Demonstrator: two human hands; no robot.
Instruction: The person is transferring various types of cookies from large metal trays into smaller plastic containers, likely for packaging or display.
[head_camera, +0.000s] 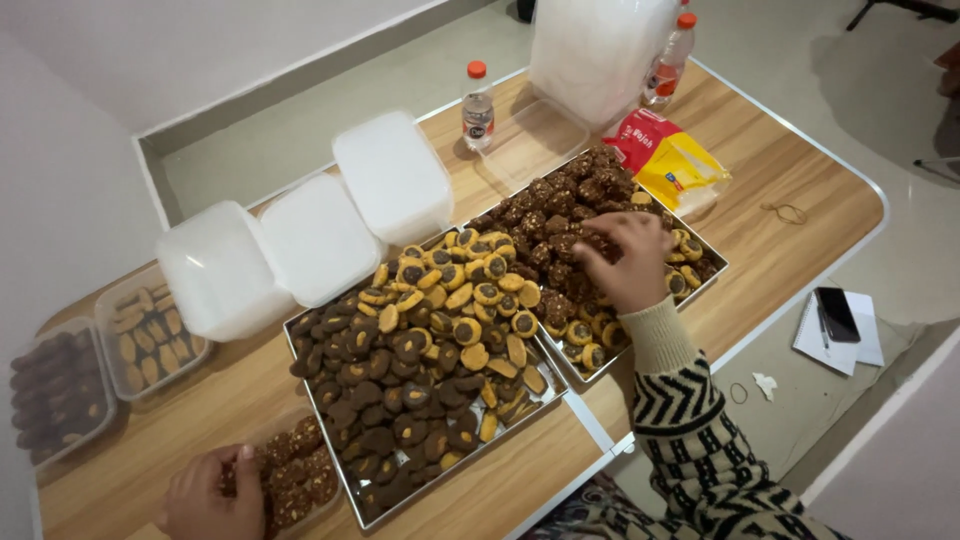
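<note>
Surface (790, 170): long wooden top, running 8 to 2 o'clock.
Near tray (345, 480): centre, dark and yellow cookies.
Far tray (712, 278): 2 o'clock of it, touching.
Right hand (625, 260): fingers pinching a chocolate cookie (592, 240) on far tray.
Left hand (210, 495): 7 o'clock, curled over small tub of cookies (300, 475).

Right hand (628, 262) on cookies (560, 215) (dark ones)

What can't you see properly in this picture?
Head view:
- Right hand: its fingertips sink among the dark cookies, so its grip is unclear.
- Left hand: cut by the bottom edge, covering part of a clear box.
- Two bottles: labels too small.
- Far-left cookie container: blurred by its plastic wall.
</note>
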